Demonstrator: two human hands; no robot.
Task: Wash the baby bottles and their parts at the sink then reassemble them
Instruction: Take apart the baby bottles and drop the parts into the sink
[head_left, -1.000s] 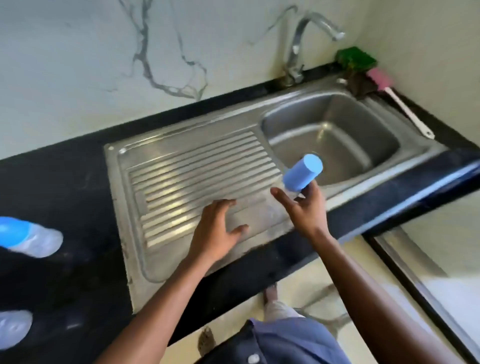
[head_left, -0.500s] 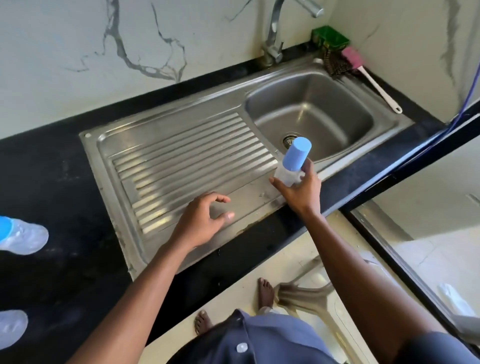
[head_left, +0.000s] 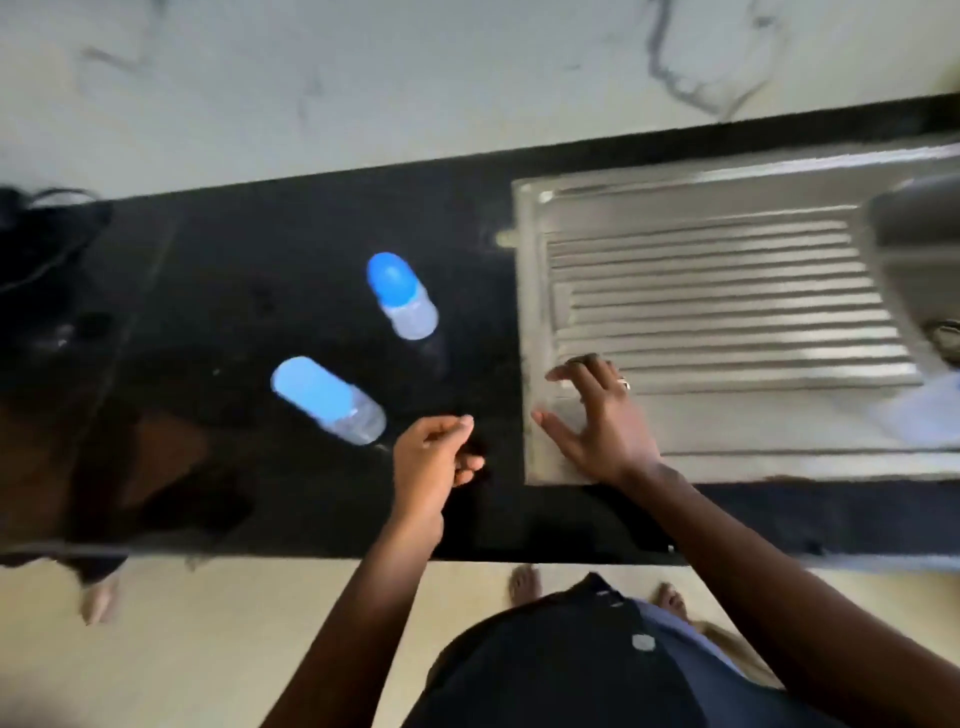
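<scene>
Two clear baby bottles with blue caps are on the black counter (head_left: 260, 260), left of the steel drainboard (head_left: 727, 291). The far bottle (head_left: 402, 296) stands with its cap pointing away; the near bottle (head_left: 327, 399) leans to the left. My left hand (head_left: 434, 457) hovers just right of the near bottle, fingers loosely curled, holding nothing. Over the drainboard's front left corner is my right hand (head_left: 597, 415), fingers spread and empty. A blurred pale blue-white shape (head_left: 930, 410) lies on the drainboard at the right edge of the view.
The sink basin (head_left: 914, 218) shows only at the far right. A marble wall backs the counter. Dark objects (head_left: 47, 234) sit at the counter's far left. A bare foot (head_left: 98, 597) of another person is on the floor at lower left.
The view has swung left onto the counter. My right hand has let go of the blue-capped bottle and now spreads over the drainboard. My left hand has moved left off the drainboard, near the bottles.
</scene>
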